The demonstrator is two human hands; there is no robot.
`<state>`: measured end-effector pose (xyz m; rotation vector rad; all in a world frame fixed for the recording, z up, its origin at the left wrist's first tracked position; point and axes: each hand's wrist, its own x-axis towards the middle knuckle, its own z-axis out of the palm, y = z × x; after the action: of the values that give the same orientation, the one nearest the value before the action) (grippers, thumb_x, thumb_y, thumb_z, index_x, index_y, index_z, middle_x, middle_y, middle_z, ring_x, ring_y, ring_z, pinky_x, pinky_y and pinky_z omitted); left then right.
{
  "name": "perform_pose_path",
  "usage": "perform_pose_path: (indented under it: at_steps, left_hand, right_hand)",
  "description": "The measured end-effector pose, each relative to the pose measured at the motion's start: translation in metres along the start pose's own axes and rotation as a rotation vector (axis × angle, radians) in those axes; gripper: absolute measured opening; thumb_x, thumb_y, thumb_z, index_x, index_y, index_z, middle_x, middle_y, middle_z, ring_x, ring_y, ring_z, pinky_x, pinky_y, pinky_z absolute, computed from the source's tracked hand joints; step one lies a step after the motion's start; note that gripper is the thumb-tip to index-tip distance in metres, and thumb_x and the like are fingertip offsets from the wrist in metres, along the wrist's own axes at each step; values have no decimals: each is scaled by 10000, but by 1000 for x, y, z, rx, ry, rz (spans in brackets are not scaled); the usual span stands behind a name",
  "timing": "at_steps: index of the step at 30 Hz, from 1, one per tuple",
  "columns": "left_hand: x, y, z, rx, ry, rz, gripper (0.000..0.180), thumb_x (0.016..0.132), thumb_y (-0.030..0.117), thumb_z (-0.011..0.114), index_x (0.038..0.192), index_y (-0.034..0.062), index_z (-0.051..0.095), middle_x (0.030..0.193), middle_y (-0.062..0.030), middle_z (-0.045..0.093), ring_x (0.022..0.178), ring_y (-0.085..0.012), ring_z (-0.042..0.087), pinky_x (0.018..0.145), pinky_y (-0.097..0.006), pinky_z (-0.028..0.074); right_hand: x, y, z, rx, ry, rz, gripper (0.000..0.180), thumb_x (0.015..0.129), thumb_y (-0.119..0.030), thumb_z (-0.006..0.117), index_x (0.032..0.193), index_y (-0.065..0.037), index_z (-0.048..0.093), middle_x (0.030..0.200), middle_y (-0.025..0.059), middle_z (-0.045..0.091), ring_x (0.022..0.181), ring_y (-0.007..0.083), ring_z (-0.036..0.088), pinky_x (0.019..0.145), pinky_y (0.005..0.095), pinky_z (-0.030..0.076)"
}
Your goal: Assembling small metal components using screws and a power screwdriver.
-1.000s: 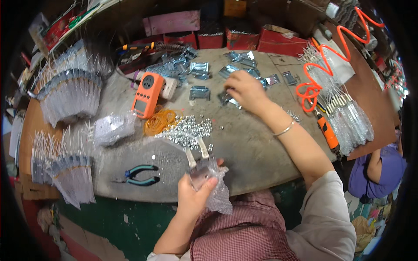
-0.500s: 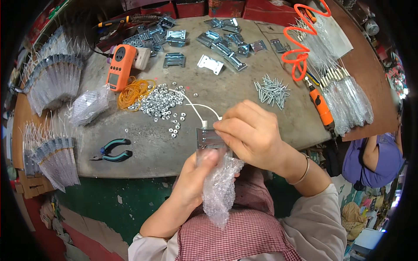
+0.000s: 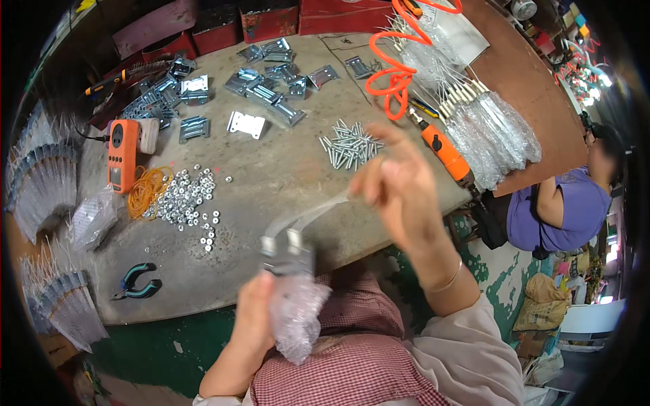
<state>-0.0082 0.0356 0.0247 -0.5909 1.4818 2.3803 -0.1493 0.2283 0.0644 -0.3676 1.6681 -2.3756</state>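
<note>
Left hand (image 3: 254, 314): closed around a small clear plastic bag (image 3: 296, 318), low in the view, just off the near edge of the workbench (image 3: 284, 183); picture blurred there.
Bag: crumpled, hanging down from the fist in front of the checked shirt; a grey metal part (image 3: 284, 249) sticking out of its top.
Right hand (image 3: 399, 193): raised above the near edge of the bench, fingers pinched on a pale strip (image 3: 318, 208) that ran down-left to the metal part; blurred, so exact fingertip contact impossible to tell.
Strip: stretched taut between the two hands, slanting.
Screws (image 3: 350, 143): loose silver heap on the bench, beyond the right hand, near the orange-handled tool (image 3: 443, 150).
Nuts (image 3: 186, 197): scattered small silver pieces left of centre, beside a coil of orange rubber bands (image 3: 146, 191).
Orange meter (image 3: 122, 154): flat on the bench, just left of the bands.
Pliers (image 3: 139, 283): teal-handled, near the bench's front edge, well left of the left hand.
Metal brackets (image 3: 261, 91): spread over the far part of the bench.
Filled bags (image 3: 494, 132): fanned out at the right, past a coiled orange hose (image 3: 399, 74).
Another person (image 3: 562, 203): in a purple top, at the right edge, well apart.
</note>
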Motion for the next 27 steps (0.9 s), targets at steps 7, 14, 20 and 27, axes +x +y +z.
perform_pose_path:
  at_steps: [7,14,20,27]
  left_hand:
    - [8,14,7,-179,60,-25,637,958,542,335,1173,-33,505,831,-186,622,670,-264,626,581,-368,524]
    - [5,10,3,-169,23,-7,644,961,534,347,1148,-60,513,875,-199,636,723,-259,644,619,-369,538]
    - [1,11,6,-165,-8,-18,651,974,518,337,1112,-91,525,907,-217,650,752,-263,663,644,-368,554]
    - [2,8,11,-181,-82,-41,651,975,517,339,1150,-87,507,950,-228,650,785,-267,665,664,-366,557]
  right_hand:
    - [11,25,-76,-1224,228,9,220,767,-141,725,868,13,604,766,116,637,649,177,599,607,310,467]
    - [9,16,-68,-1114,163,151,170,755,-99,712,801,14,594,634,93,605,559,195,586,552,322,458]
    - [3,-1,-72,-1090,141,22,109,754,-23,678,789,10,580,692,84,583,611,149,558,584,283,445]
    - [19,26,-61,-1598,-38,-230,200,767,-48,619,941,-23,521,785,183,586,767,374,600,664,449,484]
